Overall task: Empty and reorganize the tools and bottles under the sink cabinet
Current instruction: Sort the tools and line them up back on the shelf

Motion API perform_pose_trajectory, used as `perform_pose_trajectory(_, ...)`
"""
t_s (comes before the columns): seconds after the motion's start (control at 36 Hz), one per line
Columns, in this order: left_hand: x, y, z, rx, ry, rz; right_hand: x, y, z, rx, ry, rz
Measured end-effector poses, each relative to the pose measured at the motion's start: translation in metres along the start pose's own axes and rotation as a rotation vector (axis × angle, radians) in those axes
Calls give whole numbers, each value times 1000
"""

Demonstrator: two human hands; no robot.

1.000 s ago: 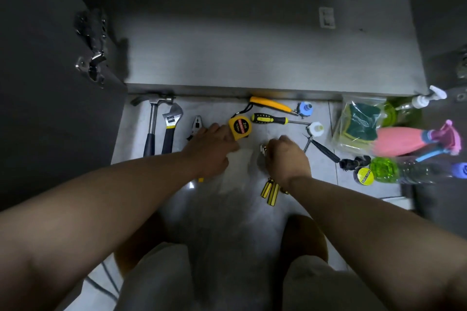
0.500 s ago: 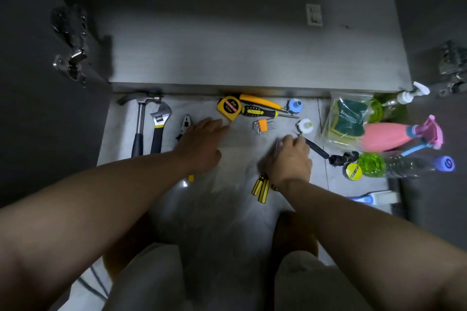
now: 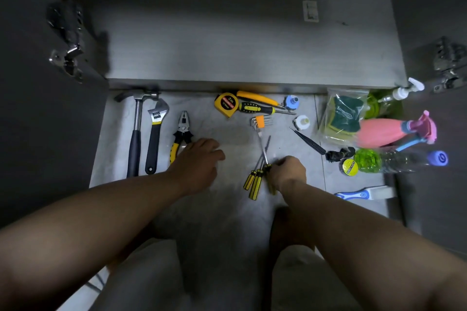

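Tools lie on the grey floor (image 3: 235, 209) in front of the open sink cabinet (image 3: 240, 45). My right hand (image 3: 288, 174) grips a bunch of small yellow-and-black screwdrivers (image 3: 255, 182), whose shafts point toward the cabinet. My left hand (image 3: 199, 161) rests palm down with loose fingers beside the pliers (image 3: 182, 129), over the end of their handles. A hammer (image 3: 136, 134) and an adjustable wrench (image 3: 155, 131) lie side by side at the left. The yellow tape measure (image 3: 226, 104), a larger screwdriver (image 3: 257, 108) and a hex key set (image 3: 260, 121) lie near the cabinet edge.
At the right lie a bag of sponges (image 3: 341, 113), a green pump bottle (image 3: 384, 106), a pink spray bottle (image 3: 384, 132), a clear bottle (image 3: 394, 160), a tape roll (image 3: 350, 165) and a blue-white brush (image 3: 364, 194). Black tweezers (image 3: 310, 142) lie between. Both cabinet doors stand open; my knees are below.
My left hand pushed the tape measure up to the cabinet edge, then drew back beside the pliers. My right hand uncovered the hex keys and pulled back onto the small screwdrivers.
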State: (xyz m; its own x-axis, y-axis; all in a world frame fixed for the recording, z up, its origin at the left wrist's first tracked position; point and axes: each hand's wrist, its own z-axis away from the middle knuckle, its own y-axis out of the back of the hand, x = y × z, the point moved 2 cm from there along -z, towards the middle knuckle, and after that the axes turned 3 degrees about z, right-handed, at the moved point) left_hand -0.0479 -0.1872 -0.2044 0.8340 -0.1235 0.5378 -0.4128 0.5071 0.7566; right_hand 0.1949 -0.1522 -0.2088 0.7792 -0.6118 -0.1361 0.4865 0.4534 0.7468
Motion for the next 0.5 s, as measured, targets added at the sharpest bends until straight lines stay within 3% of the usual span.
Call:
perform_pose_trajectory(0.14,6,1,-5,-18,24,30,0,-4,2,-113,37,-5)
perform_pose_trajectory(0.28,4,-3,-3,-49,31,24,1,-10,3,-114,139,129)
perform_pose_trajectory(0.5,1,-8,0,-26,26,24,-2,-18,12,-144,195,111)
